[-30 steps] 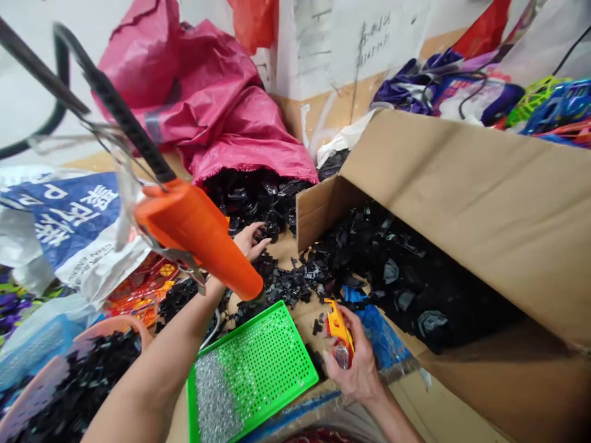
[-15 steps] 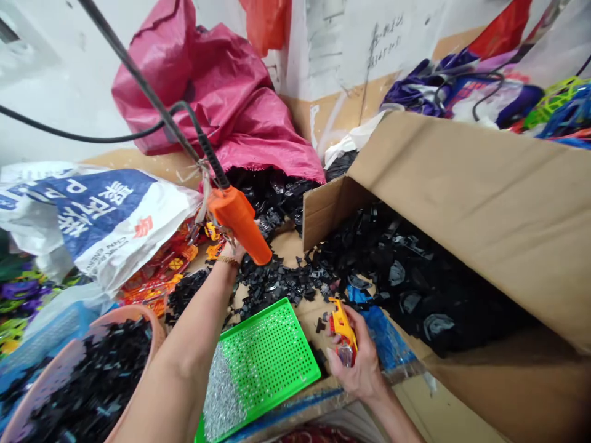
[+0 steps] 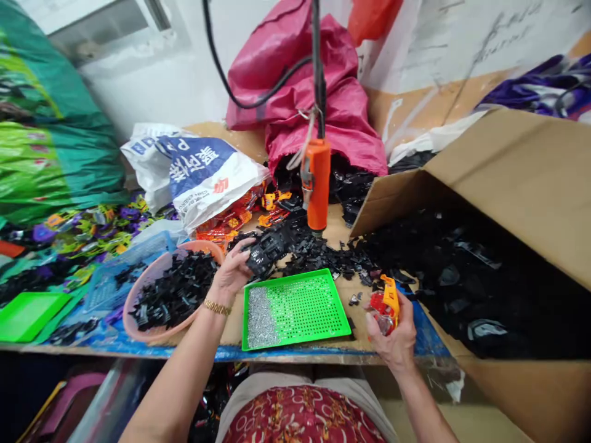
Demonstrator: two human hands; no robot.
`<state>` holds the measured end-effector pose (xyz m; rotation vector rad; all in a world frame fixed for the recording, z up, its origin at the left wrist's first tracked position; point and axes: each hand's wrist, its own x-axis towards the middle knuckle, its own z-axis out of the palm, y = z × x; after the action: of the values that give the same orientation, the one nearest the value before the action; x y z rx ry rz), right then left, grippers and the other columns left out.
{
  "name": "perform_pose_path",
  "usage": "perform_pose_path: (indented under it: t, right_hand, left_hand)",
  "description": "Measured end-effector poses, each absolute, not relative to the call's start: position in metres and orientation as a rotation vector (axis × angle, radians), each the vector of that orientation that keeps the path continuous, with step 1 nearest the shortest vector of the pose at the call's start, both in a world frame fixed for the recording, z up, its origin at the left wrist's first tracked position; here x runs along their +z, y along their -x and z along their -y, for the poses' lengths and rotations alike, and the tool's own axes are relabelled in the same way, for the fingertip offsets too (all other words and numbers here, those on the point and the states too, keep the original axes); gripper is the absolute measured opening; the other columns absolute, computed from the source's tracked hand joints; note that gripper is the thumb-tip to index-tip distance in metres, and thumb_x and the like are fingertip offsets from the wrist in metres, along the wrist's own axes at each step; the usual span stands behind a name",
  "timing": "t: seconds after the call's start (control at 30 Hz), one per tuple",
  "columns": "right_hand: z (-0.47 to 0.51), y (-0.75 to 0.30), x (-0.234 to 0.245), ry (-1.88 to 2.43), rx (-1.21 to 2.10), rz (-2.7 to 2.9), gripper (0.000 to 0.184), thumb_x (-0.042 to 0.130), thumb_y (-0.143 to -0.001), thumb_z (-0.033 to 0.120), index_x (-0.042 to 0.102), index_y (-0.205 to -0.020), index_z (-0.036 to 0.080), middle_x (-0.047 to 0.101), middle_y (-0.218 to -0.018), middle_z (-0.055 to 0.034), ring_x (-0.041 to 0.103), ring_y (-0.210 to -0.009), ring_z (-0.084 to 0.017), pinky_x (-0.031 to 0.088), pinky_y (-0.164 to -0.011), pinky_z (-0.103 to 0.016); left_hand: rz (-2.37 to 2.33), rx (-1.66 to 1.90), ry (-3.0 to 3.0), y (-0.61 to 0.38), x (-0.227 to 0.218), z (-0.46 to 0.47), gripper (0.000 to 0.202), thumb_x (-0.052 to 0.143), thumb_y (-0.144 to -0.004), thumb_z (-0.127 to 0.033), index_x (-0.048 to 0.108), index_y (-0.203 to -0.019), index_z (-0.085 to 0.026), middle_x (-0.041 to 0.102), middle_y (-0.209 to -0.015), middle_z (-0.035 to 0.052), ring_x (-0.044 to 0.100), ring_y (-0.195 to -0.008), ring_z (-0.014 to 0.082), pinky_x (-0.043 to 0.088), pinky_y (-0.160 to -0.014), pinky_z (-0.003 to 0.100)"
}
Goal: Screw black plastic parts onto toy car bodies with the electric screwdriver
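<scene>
My left hand is closed on the edge of a black plastic toy car chassis, held above the bench left of centre. In my right hand, the fingers wrap round a yellow and red toy car body with a clear part at its lower end. Between the hands lies a green perforated tray, its left part covered with small silvery screws. An orange electric screwdriver hangs upright from a cord beyond the tray; neither hand touches it.
A pink basket of black parts stands left of the tray. Small black pieces lie scattered behind it. On the right is a large cardboard box with dark parts. A magenta sack spills black parts at the back.
My left hand has come back from behind the screwdriver with the black chassis in it. My right hand still holds the car body. The view has swung left.
</scene>
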<state>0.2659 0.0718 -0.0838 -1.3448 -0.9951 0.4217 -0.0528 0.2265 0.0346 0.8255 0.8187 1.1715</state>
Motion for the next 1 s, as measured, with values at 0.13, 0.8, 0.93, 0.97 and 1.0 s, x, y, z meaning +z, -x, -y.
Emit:
perform_pose_path:
  t: [0.13,0.8,0.93,0.97,1.0]
  right_hand:
    - [-0.063,-0.240,-0.057,1.301,0.586,1.015,0.063,0.078,-0.077,0.039,0.048,-0.130,0.021,0.072,-0.092,-0.0065,0.070,-0.062,-0.017,0.062,-0.057,-0.028]
    - [-0.068,-0.145,-0.009,1.223,0.868,1.445,0.067,0.075,-0.063,0.031,0.050,-0.124,0.020,0.071,-0.102,-0.0058,0.069,-0.085,-0.020,0.062,-0.078,-0.033]
    - [-0.074,-0.145,0.008,1.276,1.064,1.650,0.065,0.077,-0.062,0.036,0.054,-0.121,0.021,0.073,-0.099,-0.0053,0.069,-0.083,-0.023,0.060,-0.076,-0.036]
    - [-0.075,-0.144,0.010,1.286,1.047,1.659,0.066,0.077,-0.063,0.039,0.053,-0.122,0.021,0.073,-0.100,-0.0063,0.070,-0.085,-0.024,0.060,-0.077,-0.038]
    - [-0.077,-0.143,0.011,1.291,0.999,1.640,0.067,0.076,-0.066,0.041,0.052,-0.124,0.021,0.072,-0.103,-0.0078,0.070,-0.087,-0.025,0.060,-0.078,-0.039]
  left_hand:
    - [-0.754,1.189,-0.753,0.065,0.025,-0.167,0.058,0.093,-0.060,-0.028,0.075,-0.115,-0.021,0.079,-0.098,0.0046,0.072,-0.073,0.0153,0.057,-0.065,0.025]
    - [-1.107,1.283,-1.151,0.016,-0.023,-0.069,0.062,0.071,-0.086,-0.063,0.063,-0.135,-0.026,0.064,-0.140,0.0085,0.052,-0.136,0.0303,0.035,-0.121,0.045]
    - [-0.798,1.231,-1.077,0.020,-0.019,-0.080,0.076,0.082,-0.076,-0.060,0.062,-0.141,-0.027,0.061,-0.148,0.0090,0.052,-0.139,0.0351,0.041,-0.119,0.045]
    - [-0.757,1.241,-0.990,0.019,-0.017,-0.082,0.072,0.082,-0.075,-0.059,0.065,-0.136,-0.026,0.064,-0.145,0.0089,0.055,-0.137,0.0354,0.044,-0.117,0.045]
    - [-0.749,1.257,-0.886,0.016,-0.016,-0.083,0.067,0.082,-0.075,-0.059,0.068,-0.130,-0.025,0.067,-0.141,0.0087,0.058,-0.133,0.0352,0.047,-0.114,0.044]
